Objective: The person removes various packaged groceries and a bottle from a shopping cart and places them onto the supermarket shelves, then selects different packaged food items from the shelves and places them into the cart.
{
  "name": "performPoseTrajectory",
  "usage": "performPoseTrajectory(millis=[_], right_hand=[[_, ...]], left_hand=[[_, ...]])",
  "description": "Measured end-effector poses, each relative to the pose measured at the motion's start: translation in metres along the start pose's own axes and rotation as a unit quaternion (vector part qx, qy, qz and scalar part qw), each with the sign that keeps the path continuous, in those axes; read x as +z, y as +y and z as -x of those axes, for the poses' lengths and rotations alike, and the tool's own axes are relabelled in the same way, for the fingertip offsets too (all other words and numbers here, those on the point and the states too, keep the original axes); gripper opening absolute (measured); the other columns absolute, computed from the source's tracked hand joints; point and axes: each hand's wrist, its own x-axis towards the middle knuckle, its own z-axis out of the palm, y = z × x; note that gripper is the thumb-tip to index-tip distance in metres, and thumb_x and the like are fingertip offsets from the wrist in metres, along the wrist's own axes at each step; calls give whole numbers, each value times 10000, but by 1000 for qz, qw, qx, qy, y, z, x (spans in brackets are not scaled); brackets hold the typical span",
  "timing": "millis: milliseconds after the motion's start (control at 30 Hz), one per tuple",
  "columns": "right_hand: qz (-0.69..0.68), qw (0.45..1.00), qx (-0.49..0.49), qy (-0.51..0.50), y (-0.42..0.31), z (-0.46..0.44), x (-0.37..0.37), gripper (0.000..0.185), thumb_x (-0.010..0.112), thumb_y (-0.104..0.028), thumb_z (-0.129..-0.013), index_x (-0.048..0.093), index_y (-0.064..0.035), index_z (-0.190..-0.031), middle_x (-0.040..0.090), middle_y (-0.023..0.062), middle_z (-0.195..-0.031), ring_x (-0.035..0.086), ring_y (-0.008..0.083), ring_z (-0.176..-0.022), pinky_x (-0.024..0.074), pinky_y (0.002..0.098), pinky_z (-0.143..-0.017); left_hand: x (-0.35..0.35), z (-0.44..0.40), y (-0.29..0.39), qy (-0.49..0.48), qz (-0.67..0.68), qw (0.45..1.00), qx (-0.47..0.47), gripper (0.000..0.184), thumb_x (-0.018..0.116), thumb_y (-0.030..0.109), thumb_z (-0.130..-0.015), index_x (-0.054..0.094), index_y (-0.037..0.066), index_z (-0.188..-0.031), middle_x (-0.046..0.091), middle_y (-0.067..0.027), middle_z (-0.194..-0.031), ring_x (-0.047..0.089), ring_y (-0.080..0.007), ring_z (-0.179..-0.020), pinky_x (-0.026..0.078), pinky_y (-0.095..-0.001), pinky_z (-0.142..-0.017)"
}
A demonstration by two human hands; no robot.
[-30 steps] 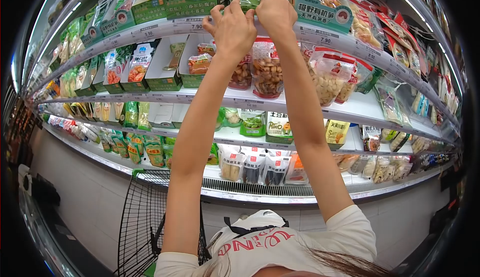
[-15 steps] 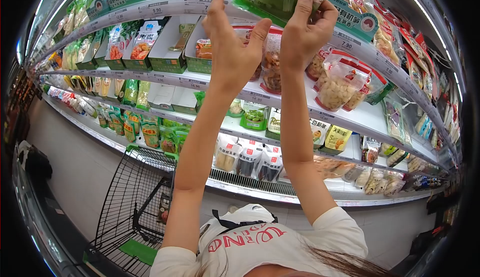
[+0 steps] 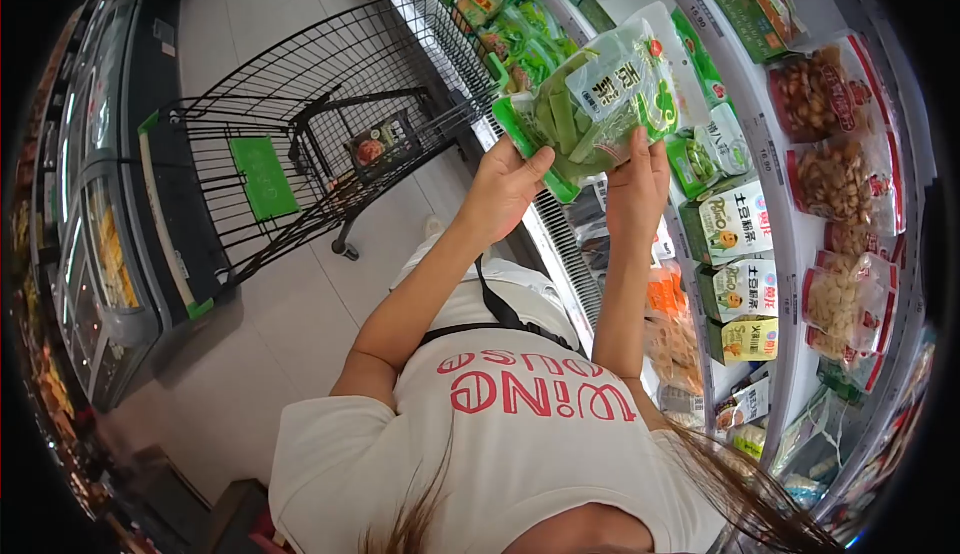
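Note:
A clear bag of green vegetables [image 3: 573,126] with a white label and green edges is held up in front of my chest. My left hand [image 3: 507,189] pinches its lower left corner, thumb on top. At its lower right edge, my right hand [image 3: 640,179] grips the same bag with the fingers along the side. The stalks and leaves show through the plastic. Left of the bag stands a black wire shopping cart [image 3: 330,64] with a green panel, and a small dark-wrapped package [image 3: 383,144] lies low in it.
Chilled shelves [image 3: 745,84] run down the right, holding boxed potato noodles [image 3: 737,222] and bags of brown snacks [image 3: 835,179]. Along the far left is a freezer case [image 3: 110,234]. Tiled floor [image 3: 270,344] lies between the cart and me.
The view has swung left and down toward the cart. The vegetable bag has come down from the upper shelf to chest height. My left hand, earlier open beside it, now grips it too.

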Motion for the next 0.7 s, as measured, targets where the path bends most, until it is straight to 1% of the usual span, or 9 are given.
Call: performPoseTrajectory(millis=[67,133,200,333,367,500,600,667,700], right_hand=[[29,996,79,-1,47,-7,-9,289,560,-203,-945,485,-62,-1185,618,41,-1055,603,114,-893,497,264,-741],[37,991,118,-45,85,-9,11,292,569,-208,-940,499,-60,-1181,619,39,-1059,609,114,-870,506,265,-732],[40,986,153,-52,116,-13,44,313,596,-204,-924,510,-48,-1181,620,45,-1061,601,116,-883,505,281,-761],[67,964,208,-150,208,-49,86,331,622,-153,-883,518,-8,-1161,614,59,-1033,582,134,-899,479,305,-789],[42,958,251,-128,229,-58,99,297,608,-130,-881,523,-4,-1136,605,60,-1007,580,142,-890,477,308,-785],[-33,920,391,-8,322,-93,129,225,561,-61,-876,513,6,-1085,577,76,-951,579,166,-876,479,319,-769],[-1,864,487,127,384,-108,133,284,549,-53,-860,472,34,-1119,580,105,-918,589,194,-842,493,330,-723],[282,829,481,35,385,-106,142,475,610,-158,-842,430,62,-1223,566,165,-1076,573,226,-898,499,352,-727],[418,799,433,-5,430,-110,115,514,627,-225,-820,455,81,-1195,600,203,-1022,613,282,-893,505,390,-711]], left_hand=[[-28,13,3,68,2,998,12,432,520,100,-946,368,32,-1344,468,-93,-1326,466,-211,-1208,383,-401,-1011],[-55,17,15,124,21,991,52,421,518,99,-946,380,30,-1337,476,-93,-1319,467,-216,-1210,377,-407,-1017],[-84,15,37,170,18,981,90,410,521,92,-942,394,27,-1326,489,-94,-1304,475,-222,-1203,381,-411,-1016],[-167,6,86,245,-2,960,132,393,528,42,-925,414,8,-1299,520,-109,-1255,522,-227,-1142,433,-396,-968],[-193,0,100,259,-5,956,137,391,527,23,-920,415,0,-1293,526,-114,-1242,537,-226,-1119,451,-389,-948],[-292,-17,137,328,-35,942,70,374,523,19,-917,427,-3,-1278,532,-158,-1223,554,-295,-1096,483,-464,-921],[-376,-34,135,383,-52,922,-15,360,507,14,-922,427,-13,-1272,533,-167,-1213,564,-309,-1078,493,-478,-909],[-404,-45,132,433,-34,897,-78,331,489,12,-929,441,-1,-1256,530,-177,-1205,568,-325,-1063,501,-503,-888],[-417,-50,127,454,-42,884,-98,326,485,11,-930,444,4,-1254,529,-177,-1204,567,-328,-1064,502,-508,-881]])
